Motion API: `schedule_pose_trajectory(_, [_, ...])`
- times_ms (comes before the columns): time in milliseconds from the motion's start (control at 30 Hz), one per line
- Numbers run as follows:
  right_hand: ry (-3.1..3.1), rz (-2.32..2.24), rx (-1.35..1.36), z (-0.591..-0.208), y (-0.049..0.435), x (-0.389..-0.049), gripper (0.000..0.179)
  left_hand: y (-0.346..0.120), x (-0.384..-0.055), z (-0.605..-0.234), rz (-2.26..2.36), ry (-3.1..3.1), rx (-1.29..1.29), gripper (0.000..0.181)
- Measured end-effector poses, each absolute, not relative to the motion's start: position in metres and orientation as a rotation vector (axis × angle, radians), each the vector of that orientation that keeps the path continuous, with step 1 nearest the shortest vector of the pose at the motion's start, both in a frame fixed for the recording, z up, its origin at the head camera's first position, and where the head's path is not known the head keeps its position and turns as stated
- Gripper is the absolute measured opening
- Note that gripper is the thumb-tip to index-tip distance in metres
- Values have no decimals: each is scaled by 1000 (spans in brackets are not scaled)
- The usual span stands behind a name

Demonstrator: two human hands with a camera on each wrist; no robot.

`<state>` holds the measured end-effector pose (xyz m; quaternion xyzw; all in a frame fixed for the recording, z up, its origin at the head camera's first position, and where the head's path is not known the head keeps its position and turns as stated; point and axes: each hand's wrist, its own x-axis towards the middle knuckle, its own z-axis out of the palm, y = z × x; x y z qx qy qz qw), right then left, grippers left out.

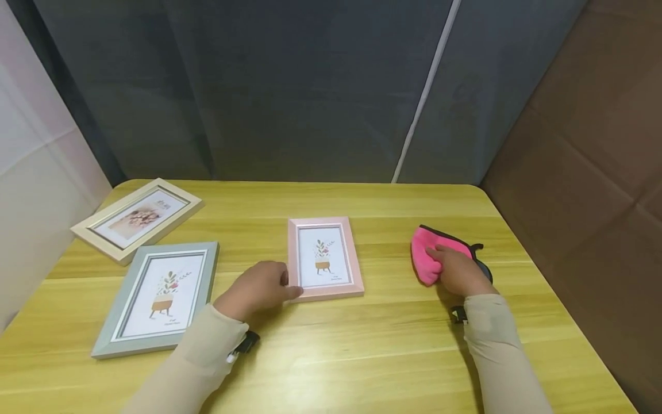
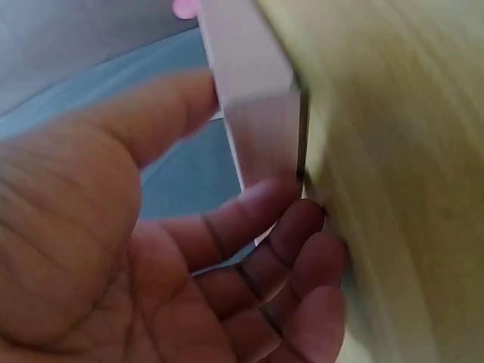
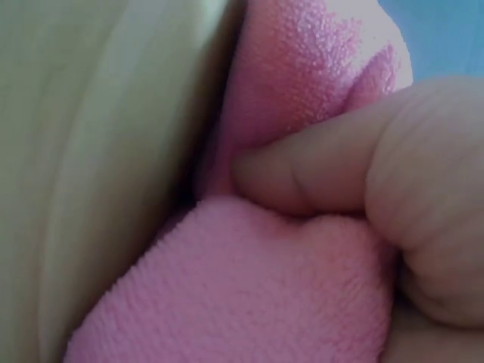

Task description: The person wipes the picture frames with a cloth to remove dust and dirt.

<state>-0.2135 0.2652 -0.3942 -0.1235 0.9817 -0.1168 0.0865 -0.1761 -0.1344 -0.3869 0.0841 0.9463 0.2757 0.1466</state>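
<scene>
A pink picture frame (image 1: 355, 265) with a plant print lies face up on the table. At its lower left corner, my left hand (image 1: 258, 289) pinches it, the thumb on the front. In the left wrist view, the fingers curl by the edge of the frame (image 2: 265, 128). To the right, my right hand (image 1: 462, 271) grips a fuzzy pink cloth (image 1: 423, 259) with black edging and a small black loop. The thumb presses into a fold of the cloth (image 3: 234, 280) in the right wrist view; the other fingers are mostly hidden.
A grey-green picture frame (image 1: 207, 275) lies left of my left hand, partly behind the forearm. Behind it, a cream picture frame (image 1: 178, 221) sits at an angle near the table's left edge. Dark fabric (image 1: 289, 92) hangs behind the wooden table (image 1: 331, 356), brown fabric (image 1: 584, 172) on the right.
</scene>
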Motion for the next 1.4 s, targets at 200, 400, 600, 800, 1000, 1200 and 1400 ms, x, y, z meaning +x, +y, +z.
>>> schedule_pose_trajectory(200, [3024,-638,-498,-379,248,-203,45,-141,-174,-387,850,2628,347,30])
schedule_pose_trajectory(400, [3091,-596,-976,-366,175,-176,67,-146,-174,-384,832,2558,356,29])
schedule_pose_trajectory(600, [2900,-182,-1122,-378,129,-147,61,-150,-176,-386,717,2675,395,43])
schedule_pose_trajectory(800, [2920,-32,-1009,-382,119,-142,54,-148,-174,-382,649,2695,411,65])
schedule_pose_trajectory(1000, [2954,6,-953,-385,115,-139,49,-146,-174,-384,605,2689,410,70])
schedule_pose_trajectory(1200, [2983,10,-952,-390,111,-143,46,-145,-174,-385,576,2680,438,73])
schedule_pose_trajectory(1400, [3004,165,-940,-390,105,-155,42,-142,-172,-383,555,2672,422,75])
